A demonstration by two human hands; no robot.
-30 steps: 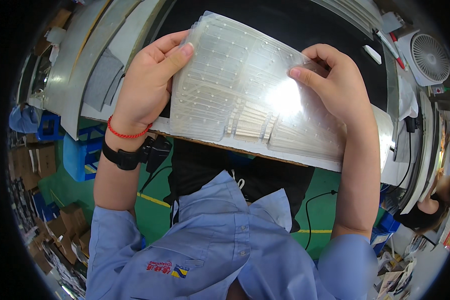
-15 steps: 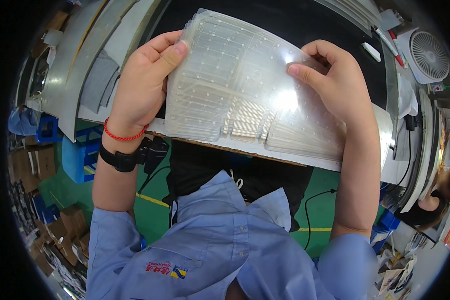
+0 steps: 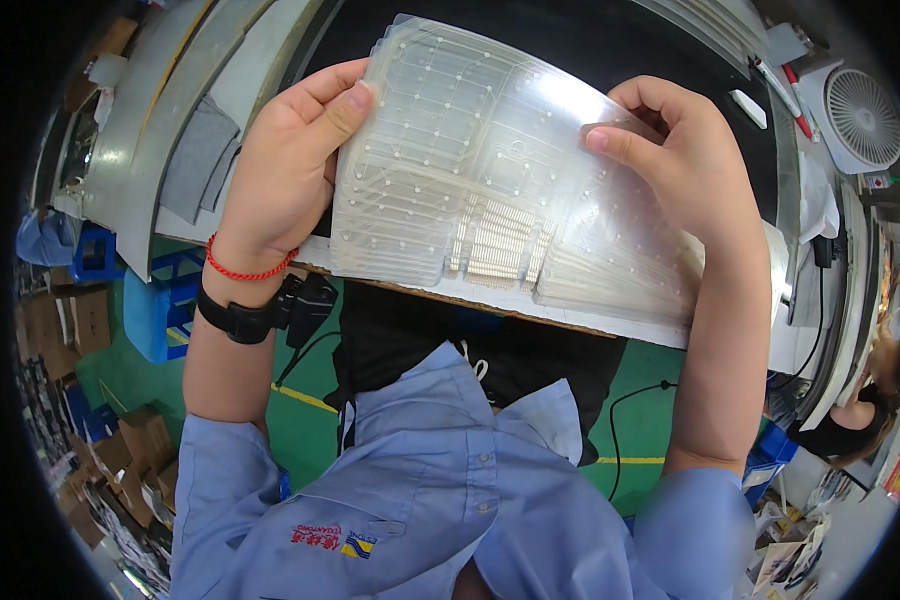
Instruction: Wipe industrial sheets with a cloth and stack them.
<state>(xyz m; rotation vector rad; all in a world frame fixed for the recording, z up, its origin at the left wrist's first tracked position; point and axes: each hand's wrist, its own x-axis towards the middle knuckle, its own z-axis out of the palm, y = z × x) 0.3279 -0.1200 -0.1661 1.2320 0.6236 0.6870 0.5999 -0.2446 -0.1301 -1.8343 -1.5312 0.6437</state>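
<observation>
Both my hands grip a fanned stack of clear plastic circuit sheets (image 3: 420, 130), printed with fine lines and pale dots. Their far edge is tilted up, and the near part, with striped connector tails (image 3: 500, 240), lies by the table's front edge. My left hand (image 3: 305, 150) pinches the left edge, thumb on top. At the upper right edge, my right hand (image 3: 680, 160) holds the sheets with thumb on top and fingers curled behind; those fingertips are hidden. Light glares off the top sheet.
A black mat (image 3: 570, 30) covers the table behind the sheets. On the right are a white fan (image 3: 860, 115), a red marker (image 3: 798, 110) and a small white block (image 3: 747, 108). Grey cloths (image 3: 200, 160) lie at left. A person (image 3: 865, 405) sits far right.
My right hand has shifted slightly right and down along the sheets. The stack bends a little differently, and the glare on it has moved upward. My left hand is almost still.
</observation>
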